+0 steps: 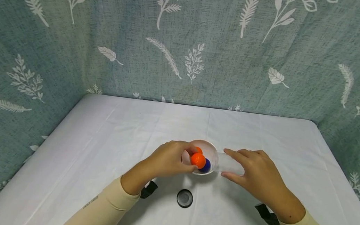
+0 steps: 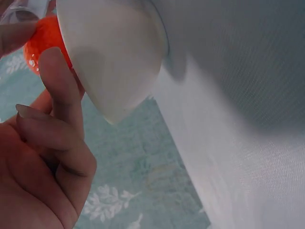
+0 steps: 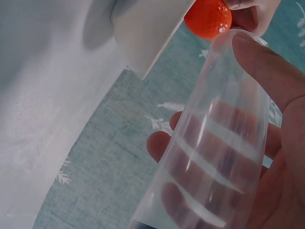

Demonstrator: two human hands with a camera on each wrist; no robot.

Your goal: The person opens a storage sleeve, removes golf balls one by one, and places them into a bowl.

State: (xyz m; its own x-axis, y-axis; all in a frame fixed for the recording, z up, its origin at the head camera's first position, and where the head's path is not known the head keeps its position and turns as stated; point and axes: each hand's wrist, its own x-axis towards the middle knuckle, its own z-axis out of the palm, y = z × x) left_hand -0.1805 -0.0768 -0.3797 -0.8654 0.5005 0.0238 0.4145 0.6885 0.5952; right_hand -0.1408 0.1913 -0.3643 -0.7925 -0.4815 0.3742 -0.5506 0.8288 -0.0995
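The left hand [image 1: 168,160] pinches a dimpled orange ball [image 1: 198,160] in its grip at the rim of the small white bowl [image 1: 210,150] on the white-clothed table [image 1: 103,138]. A second orange ball [image 1: 198,150] and a dark blue ball [image 1: 206,166] lie in the bowl. The right hand [image 1: 257,172] wraps a clear plastic tube [image 1: 231,164] lying beside the bowl, its mouth toward the ball. A round black lid [image 1: 184,198] lies nearer the person. By my reading no ball is in the tube yet.
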